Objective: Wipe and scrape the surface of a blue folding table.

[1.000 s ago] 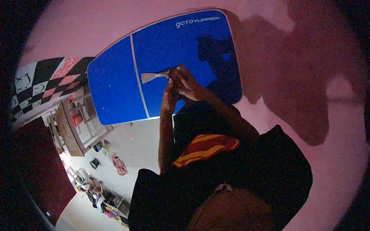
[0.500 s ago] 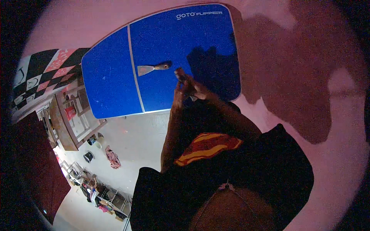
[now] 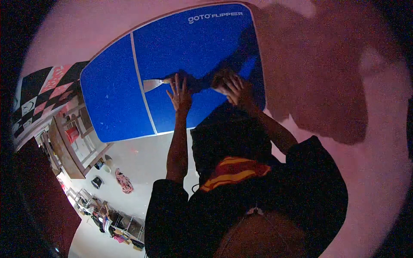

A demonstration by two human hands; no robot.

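Observation:
A blue table-tennis table top point(image 3: 112, 92) with pale line markings lies in front of me. On it rests a scraper point(image 3: 152, 84), its flat metal blade pointing left. My left hand point(image 3: 179, 95) is open over the scraper's handle end, fingers spread; most of the handle is hidden, and whether I touch it I cannot tell. To the right, my right hand point(image 3: 238, 91) is low over the table with its fingers bent around something, blurred and in shadow, that I cannot make out.
A checkered panel point(image 3: 47, 92) stands at the far left. Below it are a wooden frame point(image 3: 64, 144), a dark bucket point(image 3: 97, 182) and a crumpled pinkish cloth point(image 3: 124, 181) on the floor. Loaded racks point(image 3: 109, 219) stand lower left. A dark red surface point(image 3: 47, 202) borders the left.
My hands were together right of the scraper and have parted. The left moved left to the scraper's handle and spread its fingers; the right moved right. The view shifted slightly.

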